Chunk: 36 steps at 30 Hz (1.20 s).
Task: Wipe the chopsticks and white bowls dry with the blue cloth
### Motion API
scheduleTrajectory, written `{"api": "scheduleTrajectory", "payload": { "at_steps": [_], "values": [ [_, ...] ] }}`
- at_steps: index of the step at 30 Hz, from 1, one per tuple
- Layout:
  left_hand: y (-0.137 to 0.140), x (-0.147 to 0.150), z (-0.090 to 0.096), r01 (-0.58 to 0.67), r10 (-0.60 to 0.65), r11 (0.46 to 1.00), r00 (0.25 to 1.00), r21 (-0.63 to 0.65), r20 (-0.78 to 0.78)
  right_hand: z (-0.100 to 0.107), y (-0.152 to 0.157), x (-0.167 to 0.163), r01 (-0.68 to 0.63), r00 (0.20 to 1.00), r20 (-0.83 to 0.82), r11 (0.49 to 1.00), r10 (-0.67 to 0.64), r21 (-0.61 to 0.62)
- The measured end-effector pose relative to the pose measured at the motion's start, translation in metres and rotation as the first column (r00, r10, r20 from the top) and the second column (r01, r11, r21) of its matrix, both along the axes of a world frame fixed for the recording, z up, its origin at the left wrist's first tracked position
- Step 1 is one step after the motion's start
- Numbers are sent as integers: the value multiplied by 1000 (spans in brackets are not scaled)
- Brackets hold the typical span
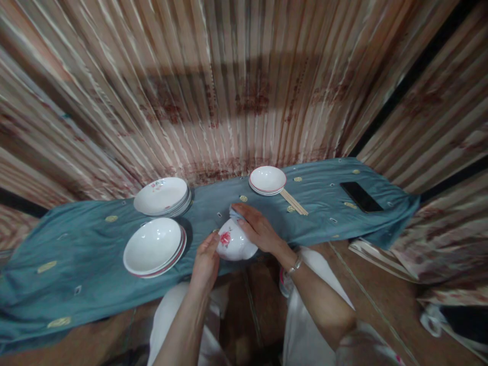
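Observation:
A white bowl with a red flower on its outer side is tilted over the front edge of the cloth-covered table. My left hand grips its left rim, fingers closed. On the bowl's upper right side lies my right hand, its fingers curled over a pale blue cloth pressed to the bowl. Part of the cloth is hidden under the fingers. To the left stand a stack of white bowls and, behind it, a stack of white dishes with a flower print.
Small red-rimmed bowls are stacked at the back, beside several chopsticks. A black phone lies at the right of the blue-green tablecloth. A striped curtain hangs close behind the table.

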<state>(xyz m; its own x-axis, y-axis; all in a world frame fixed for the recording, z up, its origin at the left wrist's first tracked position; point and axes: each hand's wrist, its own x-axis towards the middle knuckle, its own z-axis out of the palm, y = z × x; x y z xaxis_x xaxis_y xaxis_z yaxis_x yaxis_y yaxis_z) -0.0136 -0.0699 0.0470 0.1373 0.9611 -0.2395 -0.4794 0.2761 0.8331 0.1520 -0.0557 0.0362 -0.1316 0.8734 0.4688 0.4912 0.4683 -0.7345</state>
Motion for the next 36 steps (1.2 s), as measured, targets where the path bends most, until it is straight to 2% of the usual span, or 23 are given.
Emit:
{"api": "scheduleTrajectory", "payload": {
  "at_steps": [5, 9, 12, 17, 22, 26, 31, 36],
  "values": [
    [1, 1, -4, -12, 12, 999, 1000, 48, 1, 15, -22, -23, -99, 957, 281, 990, 67, 102],
    [3, 1, -9, -45, 45, 997, 999, 64, 2, 18, -26, -30, -132, 933, 351, 984, 82, 119],
    [3, 1, -7, -30, 29, 999, 999, 45, 20, 13, -16, -20, -83, 962, 267, 992, 55, 95],
    [3, -1, -6, -75, 75, 997, 996, 8, 48, -2, 4, -1, -35, 997, -67, 999, 33, -20],
    [12, -8, -17, -140, 139, 990, 985, 11, 103, -13, 13, 6, -57, 940, -342, 986, 0, -157],
    [17, -8, -23, -151, 154, 988, 962, -33, 227, -20, 17, 9, -82, 865, -497, 960, -64, -267],
    [21, -2, -17, -184, 234, 969, 902, -167, 363, -30, 20, 2, -27, 824, -544, 950, -156, -312],
    [27, -7, -10, -150, 289, 940, 826, -306, 483, -39, 14, -17, 29, 871, -471, 971, -142, -239]
  ]
}}
